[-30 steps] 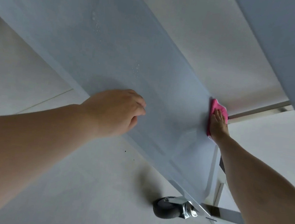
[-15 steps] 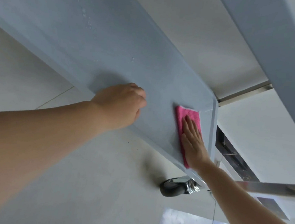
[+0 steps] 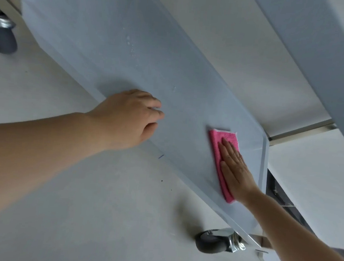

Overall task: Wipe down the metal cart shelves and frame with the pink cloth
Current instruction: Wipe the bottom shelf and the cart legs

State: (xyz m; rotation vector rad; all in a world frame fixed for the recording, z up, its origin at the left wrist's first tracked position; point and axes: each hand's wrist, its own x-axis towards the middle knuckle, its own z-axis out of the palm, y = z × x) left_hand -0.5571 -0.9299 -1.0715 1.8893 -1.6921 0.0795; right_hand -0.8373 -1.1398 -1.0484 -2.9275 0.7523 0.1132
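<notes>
The person's right hand (image 3: 234, 172) lies flat, fingers straight and together, palm pressing the pink cloth (image 3: 220, 152) against the lower shelf (image 3: 151, 67) of the metal cart; that grip is released, holding the cloth by downward pressure rather than by any closing of the fingers, which suits a sliding wipe. The cloth is folded into a narrow strip and sits near the shelf's end at about 4 o'clock from the shelf's middle, just short of the raised rim (image 3: 264, 158), its long side roughly parallel to that rim. The left hand (image 3: 131, 114) rests on the shelf's near edge at about 9 o'clock from the cloth, well apart from it, fingers curled under in a loose clench with nothing visibly held; in my judgement it steadies the cart, which stands on castors and would otherwise roll under the wiping push. One castor (image 3: 213, 241) shows below the near corner at 6 o'clock from the cloth, another castor (image 3: 3, 36) at the far left. A few water droplets (image 3: 131, 44) remain toward 11 o'clock on the shelf. An upper shelf edge (image 3: 316, 65) crosses at 1 o'clock. The floor (image 3: 78, 205) beneath appears bare grey. Frame members look not yet attended to; this cannot be confirmed.
</notes>
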